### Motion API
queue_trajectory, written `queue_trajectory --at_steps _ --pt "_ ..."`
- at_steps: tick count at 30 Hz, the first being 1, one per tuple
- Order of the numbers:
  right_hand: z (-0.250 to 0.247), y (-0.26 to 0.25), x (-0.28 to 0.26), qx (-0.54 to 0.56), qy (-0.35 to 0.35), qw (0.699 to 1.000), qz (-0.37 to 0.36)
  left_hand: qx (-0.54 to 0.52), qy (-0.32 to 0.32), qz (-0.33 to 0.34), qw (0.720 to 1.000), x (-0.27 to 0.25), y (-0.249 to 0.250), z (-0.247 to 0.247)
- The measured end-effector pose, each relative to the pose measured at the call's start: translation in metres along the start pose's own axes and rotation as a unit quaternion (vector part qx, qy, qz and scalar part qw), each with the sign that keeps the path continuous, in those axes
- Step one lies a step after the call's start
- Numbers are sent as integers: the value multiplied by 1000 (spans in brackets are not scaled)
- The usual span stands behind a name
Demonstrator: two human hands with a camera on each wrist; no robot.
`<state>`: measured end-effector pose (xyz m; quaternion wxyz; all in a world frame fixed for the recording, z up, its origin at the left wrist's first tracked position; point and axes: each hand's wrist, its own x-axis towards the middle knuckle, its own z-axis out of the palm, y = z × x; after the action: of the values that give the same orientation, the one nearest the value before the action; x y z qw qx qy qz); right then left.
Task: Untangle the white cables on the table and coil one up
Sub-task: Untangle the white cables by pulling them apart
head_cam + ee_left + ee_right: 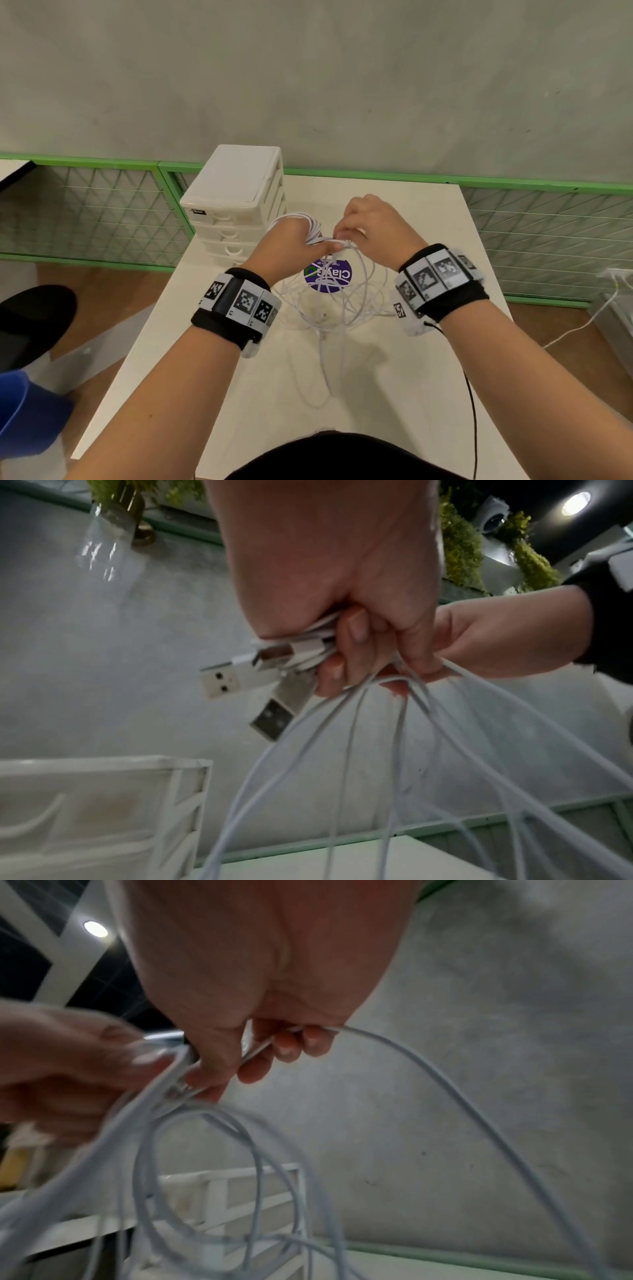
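Both hands raised above the pale cream rectangular tabletop (428, 359), meeting over its middle. Left hand (286, 245) fisted, fingers (356, 645) curled tight round a bunch of thin white cables (342, 298); in the left wrist view several flat silver USB plugs with white housings (236, 677) stick out of the fist toward the wall, and at least five strands fan down from under the fingers. A small bundle of loops arcs over the top of the left fist in the head view. Right hand (371, 224) touching the left at the knuckles, fingers (284, 1045) narrow, curled round a single white strand that runs across the palm and drops in a long arc to the right; thumb and forefinger pinch at the knot of strands next to the left hand, detail there blurred. Hanging loops trail down to the tabletop and lie in a loose tangled heap between the wrists, partly over a round purple sticker with white lettering (337, 274); one long loop reaches toward the near edge. White plastic mini drawer unit with four drawers (236, 202) stands at the far left corner of the tabletop, just beside the left hand. Black wristbands with white marker tiles (442, 277) on both wrists. Grey wall behind, green-framed mesh panel (96, 209) along its foot
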<state>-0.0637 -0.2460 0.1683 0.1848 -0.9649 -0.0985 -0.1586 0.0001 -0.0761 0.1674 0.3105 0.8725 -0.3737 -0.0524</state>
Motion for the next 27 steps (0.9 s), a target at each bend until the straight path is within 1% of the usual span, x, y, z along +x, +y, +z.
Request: queue_trajectory --at_steps 2,3,5,6,8,11,12,13,14,15,16,17,18,20,21,22,23,24,27 --pt "8 -5 -2 23 -12 1000 2 -8 19 5 1000 1 1 3" --pt "10 -6 -3 61 -4 998 26 -25 30 2 999 1 0 4" --pt "10 -8 -7 169 20 981 91 -69 48 -7 996 -1 0 5" --pt "10 -10 -7 209 33 971 109 -81 54 -9 995 -2 0 6" --pt "7 -12 -8 244 47 962 111 -87 57 -14 994 -4 2 7" --pt "5 -10 -6 252 43 960 118 -106 46 -30 993 -5 5 7" --pt "6 -7 -6 238 56 962 121 -108 46 -37 992 -5 5 7" --pt "6 -5 -7 213 86 966 116 -106 48 -46 992 -4 6 6" --pt "7 -5 -8 185 132 968 104 -102 51 -58 992 -3 6 6" --pt "6 -7 -10 165 178 966 90 -97 53 -74 991 -2 6 6" --pt "4 -11 -12 152 208 963 84 -94 54 -92 990 -1 6 5" --pt "3 -15 -14 148 207 962 94 -91 56 -109 988 0 5 6" --pt "3 -20 -16 153 167 967 117 -91 57 -123 987 1 5 6" --pt "6 -28 -19 140 19 976 167 -104 63 -141 983 2 3 7" --pt "10 -30 -21 123 -45 975 179 -111 65 -146 981 2 2 8" --pt "14 -31 -22 108 -87 973 185 -119 63 -153 979 2 3 8" --pt "18 -32 -24 100 -111 971 187 -128 61 -159 977 2 4 9" --pt "22 -32 -25 99 -120 971 183 -137 58 -162 975 2 4 9" --pt "29 -36 -24 116 -131 971 165 -142 64 -159 975 1 4 8"
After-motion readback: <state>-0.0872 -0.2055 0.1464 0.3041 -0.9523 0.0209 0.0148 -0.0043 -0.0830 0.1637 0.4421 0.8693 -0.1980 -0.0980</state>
